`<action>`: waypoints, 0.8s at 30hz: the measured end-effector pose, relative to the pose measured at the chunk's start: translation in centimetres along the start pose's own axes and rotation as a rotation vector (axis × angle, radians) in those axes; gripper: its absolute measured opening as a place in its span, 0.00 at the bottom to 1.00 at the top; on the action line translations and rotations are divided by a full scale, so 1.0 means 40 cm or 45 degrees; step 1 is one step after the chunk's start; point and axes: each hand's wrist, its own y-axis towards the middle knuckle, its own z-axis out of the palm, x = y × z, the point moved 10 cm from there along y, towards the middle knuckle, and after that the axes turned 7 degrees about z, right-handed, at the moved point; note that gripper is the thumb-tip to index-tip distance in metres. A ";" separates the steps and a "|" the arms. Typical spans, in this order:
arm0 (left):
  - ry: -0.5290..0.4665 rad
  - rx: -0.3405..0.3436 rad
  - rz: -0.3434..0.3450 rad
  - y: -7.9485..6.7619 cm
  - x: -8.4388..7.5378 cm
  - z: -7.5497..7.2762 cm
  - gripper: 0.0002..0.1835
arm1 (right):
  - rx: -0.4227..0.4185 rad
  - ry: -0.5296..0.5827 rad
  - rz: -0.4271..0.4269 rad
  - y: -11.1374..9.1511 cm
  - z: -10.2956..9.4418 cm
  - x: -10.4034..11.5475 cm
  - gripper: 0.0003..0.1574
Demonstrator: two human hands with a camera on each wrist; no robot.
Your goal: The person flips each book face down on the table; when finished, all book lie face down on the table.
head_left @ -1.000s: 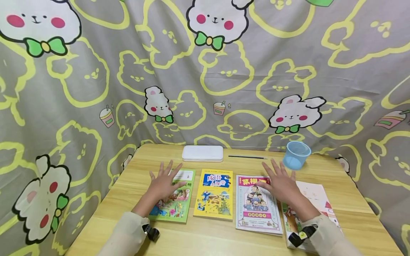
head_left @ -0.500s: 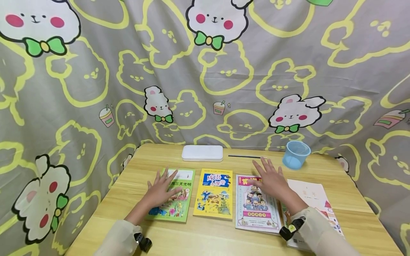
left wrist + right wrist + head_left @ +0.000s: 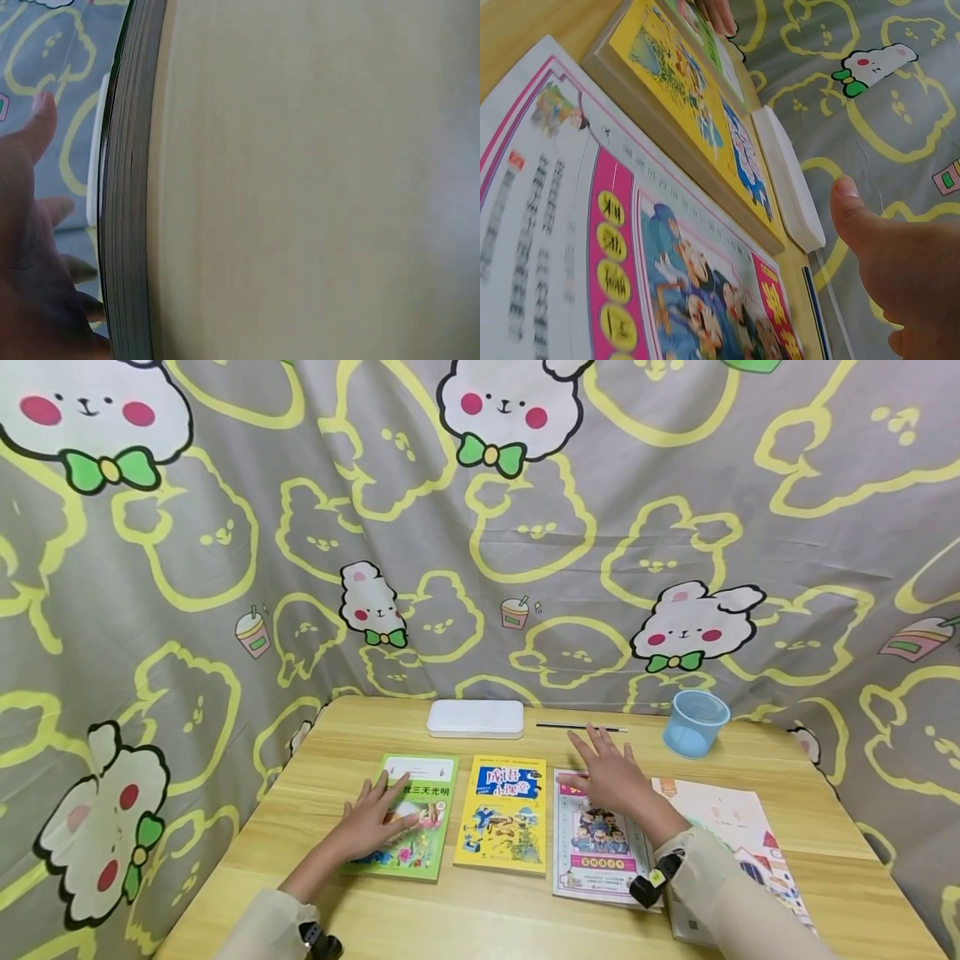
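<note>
Over the left part of a green-covered book (image 3: 420, 857), my left hand (image 3: 372, 818) spreads its fingers and holds nothing; contact with the cover cannot be made out. In the left wrist view that hand (image 3: 30, 247) shows beside a book's page edges (image 3: 127, 225). My right hand (image 3: 613, 778), fingers apart, is over the top of a white and pink comic-style book (image 3: 592, 881), hiding part of its title. The right wrist view has the thumb of this hand (image 3: 904, 262) raised above the books. Between the hands lies a yellow book (image 3: 501, 818).
A pale book (image 3: 720, 818) lies at the right, partly behind the right arm. Along the back of the wooden table (image 3: 480, 914) are a white case (image 3: 476, 718), a dark pencil (image 3: 562, 725) and a blue cup (image 3: 696, 724). A patterned grey curtain (image 3: 450, 543) hangs behind.
My right hand has moved left, from between the pink and pale books to over the pink one. My left hand has drawn slightly left and nearer, uncovering more of the green cover. The books stay put.
</note>
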 end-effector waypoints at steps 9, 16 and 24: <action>-0.063 0.009 -0.018 -0.028 0.019 -0.003 0.53 | 0.079 0.056 -0.057 0.028 0.027 0.056 0.57; -0.140 0.043 -0.019 -0.051 0.030 -0.002 0.58 | 0.126 0.083 -0.083 0.053 0.060 0.105 0.60; -0.209 0.098 -0.013 -0.085 0.045 -0.005 0.61 | 0.196 0.116 -0.101 0.081 0.109 0.162 0.61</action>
